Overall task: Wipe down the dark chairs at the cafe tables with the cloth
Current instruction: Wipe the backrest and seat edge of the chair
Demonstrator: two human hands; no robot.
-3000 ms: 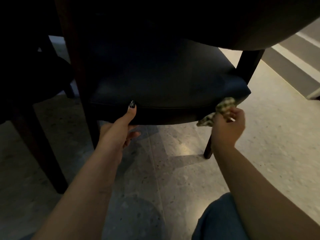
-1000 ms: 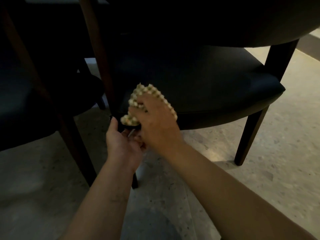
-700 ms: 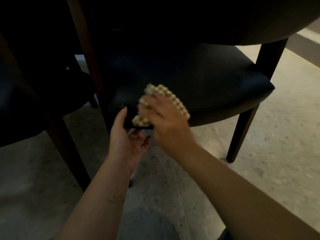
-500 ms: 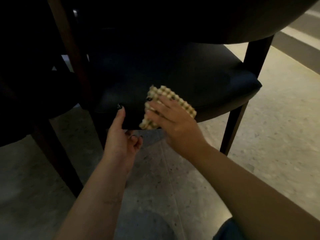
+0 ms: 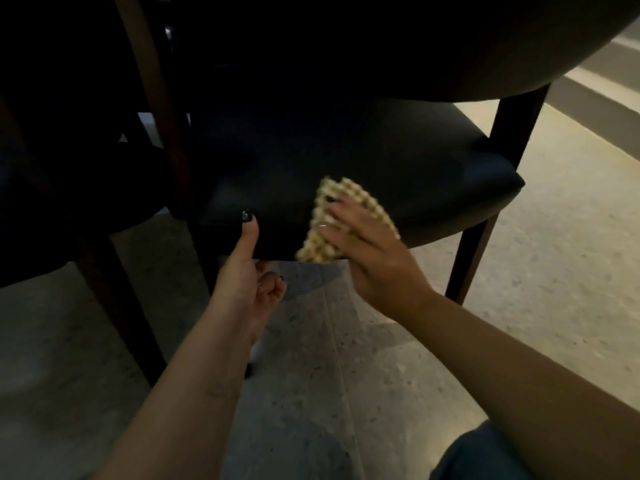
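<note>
The chair point(image 5: 363, 161) stands on speckled stone floor point(image 5: 346, 375); your right hand point(image 5: 367, 251) presses the cloth point(image 5: 322, 237) with straight fingers, your left hand point(image 5: 246, 271) grips the seat edge.

No readable text, labels or numbers; view perhaps too dim.

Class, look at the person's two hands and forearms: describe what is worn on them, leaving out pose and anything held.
Both forearms are bare, with no sleeves, watch or bracelet showing. The left hand has dark-painted nails, the thumbnail with a pale mark. The right hand also shows dark polish.
</note>
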